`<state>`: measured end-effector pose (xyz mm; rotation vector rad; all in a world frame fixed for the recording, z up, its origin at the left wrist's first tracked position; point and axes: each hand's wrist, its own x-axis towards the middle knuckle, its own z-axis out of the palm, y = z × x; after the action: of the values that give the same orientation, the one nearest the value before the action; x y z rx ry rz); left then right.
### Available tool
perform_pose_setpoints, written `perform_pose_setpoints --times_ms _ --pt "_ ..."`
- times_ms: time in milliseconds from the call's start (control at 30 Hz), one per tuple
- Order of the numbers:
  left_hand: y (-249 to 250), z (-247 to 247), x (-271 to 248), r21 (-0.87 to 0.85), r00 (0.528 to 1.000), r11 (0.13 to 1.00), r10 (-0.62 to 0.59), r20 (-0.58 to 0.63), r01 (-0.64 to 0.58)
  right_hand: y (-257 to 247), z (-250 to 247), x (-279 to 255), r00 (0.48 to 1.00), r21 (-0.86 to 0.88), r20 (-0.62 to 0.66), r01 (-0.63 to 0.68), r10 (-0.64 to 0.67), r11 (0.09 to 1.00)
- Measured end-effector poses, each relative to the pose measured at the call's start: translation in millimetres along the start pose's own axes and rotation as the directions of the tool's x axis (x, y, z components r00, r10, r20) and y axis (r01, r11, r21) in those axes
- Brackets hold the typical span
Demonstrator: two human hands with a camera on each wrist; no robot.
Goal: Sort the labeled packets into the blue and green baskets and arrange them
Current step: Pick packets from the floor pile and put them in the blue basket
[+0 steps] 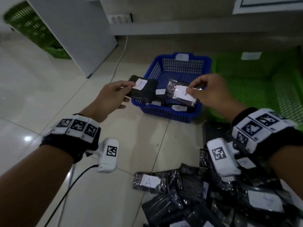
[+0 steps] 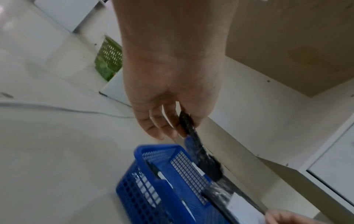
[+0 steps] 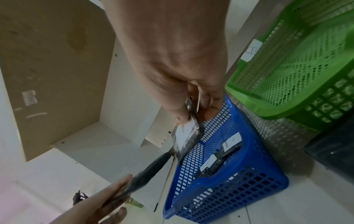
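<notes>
My left hand [image 1: 114,94] pinches a black packet [image 1: 144,90] with a white label over the left rim of the blue basket [image 1: 165,112]. My right hand [image 1: 209,92] pinches a second black labelled packet [image 1: 180,94] above the basket's middle. Several labelled packets lie inside the blue basket [image 3: 226,153]. The green basket [image 1: 255,79] stands to its right, with a "B" label [image 3: 250,50] on its rim. In the left wrist view the held packet [image 2: 199,150] hangs edge-on from my fingers [image 2: 153,125]. In the right wrist view the other packet [image 3: 187,136] hangs over the basket.
A heap of black labelled packets [image 1: 213,194] lies on the tiled floor at the lower right. A white cabinet [image 1: 73,33] and another green basket [image 1: 32,28] stand at the back left. A cable [image 1: 121,58] runs along the floor near a wall socket [image 1: 119,18].
</notes>
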<state>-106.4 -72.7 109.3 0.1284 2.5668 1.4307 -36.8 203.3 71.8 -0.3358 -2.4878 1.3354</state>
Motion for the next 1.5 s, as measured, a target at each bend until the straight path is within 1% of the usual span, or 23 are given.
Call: perform_pose_setpoints --times_ms 100,200,367,500,633,767,833,867,900,967,1033,1100,1133,1167,1200,1233,1267,1300,1333,1367,1400,1467,1500 --pt "-2 31 23 -0.078 0.999 0.996 0.034 -0.015 -0.035 7 3 8 0.999 -0.010 -0.033 -0.038 0.038 0.999" --pt "-1 62 57 0.016 0.996 0.996 0.088 -0.034 -0.087 18 -1 13 0.992 0.000 -0.082 -0.100 0.100 0.995" --pt "5 99 116 0.116 0.998 0.991 0.063 0.001 -0.062 39 -10 16 0.994 -0.063 -0.055 -0.103 0.100 0.993" --pt "4 121 146 0.107 0.990 0.984 0.142 0.000 -0.142 55 -11 20 0.992 -0.100 -0.038 -0.127 0.123 0.987" --pt "-2 126 143 0.083 0.989 0.985 0.151 0.006 -0.151 51 -10 24 0.993 -0.109 -0.038 -0.114 0.111 0.987" --pt "-19 114 122 0.229 0.925 0.896 0.362 0.116 -0.379 41 9 46 0.996 -0.082 -0.024 -0.086 0.085 0.993" --pt "-30 103 108 0.315 0.903 0.847 0.403 0.147 -0.429 37 22 56 0.994 -0.093 0.031 -0.104 0.107 0.990" --pt "-33 98 102 0.330 0.892 0.829 0.420 0.166 -0.452 35 26 60 0.990 -0.149 0.083 -0.105 0.118 0.983" --pt "-39 94 96 0.350 0.882 0.809 0.436 0.182 -0.472 34 28 61 0.985 -0.231 0.133 -0.080 0.113 0.970" --pt "-48 86 82 0.399 0.843 0.746 0.510 0.174 -0.533 28 27 57 0.980 -0.343 0.198 0.049 0.021 0.938" --pt "-55 80 60 0.430 0.789 0.684 0.603 0.119 -0.589 18 19 43 0.959 -0.333 0.258 0.200 -0.115 0.922" --pt "-56 75 28 0.469 0.773 0.657 0.627 0.096 -0.591 7 13 21 0.901 -0.278 0.393 0.307 -0.183 0.910" --pt "-55 73 13 0.480 0.773 0.640 0.618 0.143 -0.600 3 12 11 0.857 -0.260 0.476 0.354 -0.200 0.898" --pt "-57 72 -7 0.475 0.780 0.630 0.577 0.243 -0.614 0 15 -5 0.801 -0.241 0.561 0.399 -0.209 0.885" --pt "-60 69 -21 0.466 0.781 0.627 0.495 0.380 -0.624 -2 18 -19 0.744 -0.234 0.637 0.436 -0.201 0.869" --pt "-64 67 -35 0.472 0.771 0.633 0.350 0.532 -0.613 -1 23 -36 0.686 -0.231 0.707 0.454 -0.172 0.860" --pt "-69 64 -48 0.501 0.737 0.643 0.150 0.659 -0.579 1 28 -55 0.630 -0.229 0.765 0.458 -0.132 0.859" --pt "-74 63 -59 0.557 0.684 0.641 -0.068 0.726 -0.528 5 34 -72 0.580 -0.220 0.808 0.458 -0.102 0.861" --pt "-80 60 -73 0.611 0.619 0.627 -0.249 0.745 -0.484 8 40 -92 0.532 -0.206 0.843 0.454 -0.078 0.867" --pt "-87 60 -83 0.634 0.573 0.610 -0.332 0.749 -0.475 13 47 -108 0.496 -0.203 0.866 0.457 -0.059 0.866" --pt "-94 61 -95 0.634 0.565 0.589 -0.333 0.755 -0.500 17 54 -124 0.469 -0.216 0.882 0.485 -0.044 0.847" --pt "-106 64 -117 0.653 0.617 0.501 -0.265 0.741 -0.568 22 67 -147 0.451 -0.267 0.893 0.539 -0.006 0.799" --pt "-110 63 -125 0.673 0.645 0.459 -0.246 0.724 -0.580 24 70 -152 0.463 -0.277 0.886 0.523 0.004 0.806"
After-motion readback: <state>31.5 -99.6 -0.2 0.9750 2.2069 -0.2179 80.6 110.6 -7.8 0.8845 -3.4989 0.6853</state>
